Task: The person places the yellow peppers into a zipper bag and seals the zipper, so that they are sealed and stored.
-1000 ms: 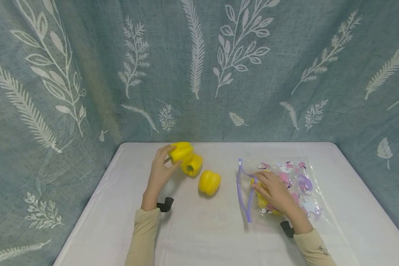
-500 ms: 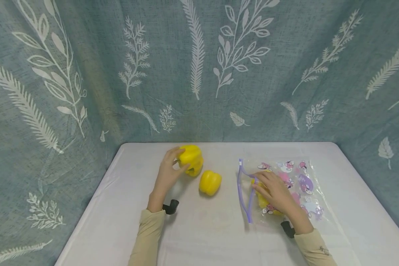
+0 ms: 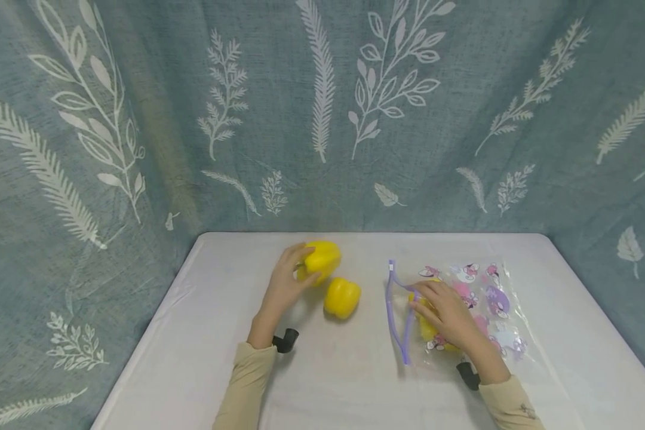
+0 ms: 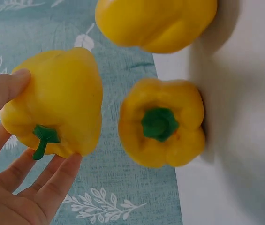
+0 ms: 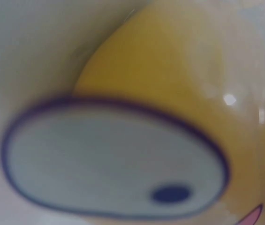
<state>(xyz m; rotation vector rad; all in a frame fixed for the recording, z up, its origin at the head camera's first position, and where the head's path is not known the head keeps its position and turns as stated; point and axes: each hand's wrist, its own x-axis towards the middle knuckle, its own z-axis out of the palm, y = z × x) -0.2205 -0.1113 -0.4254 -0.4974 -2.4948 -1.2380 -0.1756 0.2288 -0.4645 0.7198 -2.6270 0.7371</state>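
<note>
My left hand [image 3: 287,289] grips a yellow bell pepper [image 4: 59,96] with a green stem, thumb on one side and fingertips on the other. The held pepper is off the table in the left wrist view. Beside it a second yellow pepper [image 4: 134,93] rests on the table, its stem facing the camera; in the head view it is mostly hidden. A third pepper [image 3: 342,298] lies nearer the front. My right hand [image 3: 448,313] holds the gaping purple zip edge of a clear printed zip bag [image 3: 497,334]. Inside the bag is something yellow and rounded [image 5: 137,61], partly covered by the print.
A white cloth covers the table [image 3: 328,382]. Behind it hangs a blue-green curtain [image 3: 290,119] with white leaf patterns. Each wrist carries a small black camera mount [image 3: 286,340].
My left hand has moved right with the held pepper, passing in front of the second pepper and nearing the third. The right hand and bag stay in place.
</note>
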